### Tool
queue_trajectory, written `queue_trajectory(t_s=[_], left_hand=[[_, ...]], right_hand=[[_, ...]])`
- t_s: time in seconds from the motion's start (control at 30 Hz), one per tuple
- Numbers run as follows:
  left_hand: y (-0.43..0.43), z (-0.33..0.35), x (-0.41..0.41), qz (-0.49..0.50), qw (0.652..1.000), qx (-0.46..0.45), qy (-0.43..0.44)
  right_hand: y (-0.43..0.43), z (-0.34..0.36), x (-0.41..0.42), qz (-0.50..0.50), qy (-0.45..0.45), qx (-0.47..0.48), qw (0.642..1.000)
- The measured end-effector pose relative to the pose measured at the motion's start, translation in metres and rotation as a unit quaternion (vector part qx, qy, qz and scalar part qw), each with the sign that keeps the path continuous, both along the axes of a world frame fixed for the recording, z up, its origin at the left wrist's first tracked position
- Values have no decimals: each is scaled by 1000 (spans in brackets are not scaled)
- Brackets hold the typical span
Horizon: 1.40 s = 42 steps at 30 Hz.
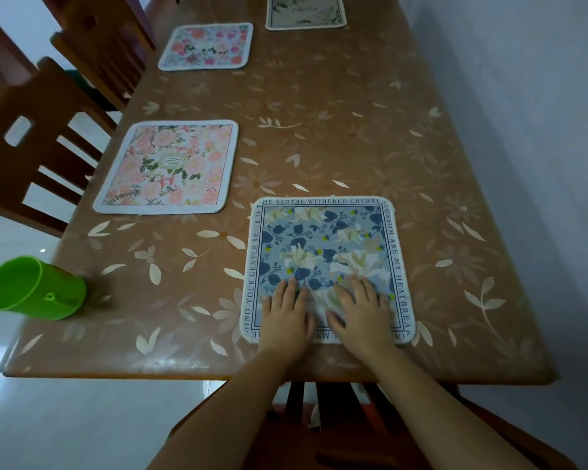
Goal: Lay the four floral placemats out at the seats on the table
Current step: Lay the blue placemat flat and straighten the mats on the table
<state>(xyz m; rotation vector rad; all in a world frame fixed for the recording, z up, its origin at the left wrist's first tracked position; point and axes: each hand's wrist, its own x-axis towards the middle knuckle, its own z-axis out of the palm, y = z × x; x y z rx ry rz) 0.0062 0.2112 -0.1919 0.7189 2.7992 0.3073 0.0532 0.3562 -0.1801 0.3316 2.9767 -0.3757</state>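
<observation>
A blue floral placemat [323, 245] with a text border lies flat at the near end of the brown table [319, 130]. My left hand [286, 313] and my right hand [362, 312] rest palm-down on its near half, fingers spread, gripping nothing. A pink floral placemat [167, 167] lies by the left edge. Farther along that edge is a pink and blue floral placemat [206, 45]. A beige placemat with dark leaves [306, 11] sits at the far end, partly cut off by the frame.
A green plastic cup [34, 288] lies on its side at the table's near left corner. Wooden chairs [31, 140] stand along the left side, and another chair [319, 412] is under my arms. A wall [540, 130] runs along the right.
</observation>
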Motion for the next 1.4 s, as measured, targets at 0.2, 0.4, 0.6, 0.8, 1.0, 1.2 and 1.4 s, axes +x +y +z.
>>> queue_trajectory(t_s=[0.2, 0.4, 0.6, 0.8, 1.0, 1.2, 1.4], left_hand=[[-9, 35, -5, -6, 998, 38, 57], [-31, 76, -2, 1, 979, 108, 174], [-64, 99, 13, 33, 970, 138, 200], [-126, 128, 28, 75, 961, 178, 198], [-231, 138, 43, 97, 950, 189, 229], [-328, 144, 42, 86, 941, 183, 270], [-379, 151, 27, 98, 937, 174, 287]], right_hand=[[-3, 23, 0, -1, 61, -16, 998], [-19, 57, -4, 24, 123, -30, 992], [-54, 93, -2, 46, 186, -26, 981], [-121, 120, 2, 77, 212, -18, 974], [-226, 142, 8, 86, 259, -18, 962], [-330, 149, 8, 90, 244, -24, 965], [-384, 157, -4, 90, 257, -11, 962]])
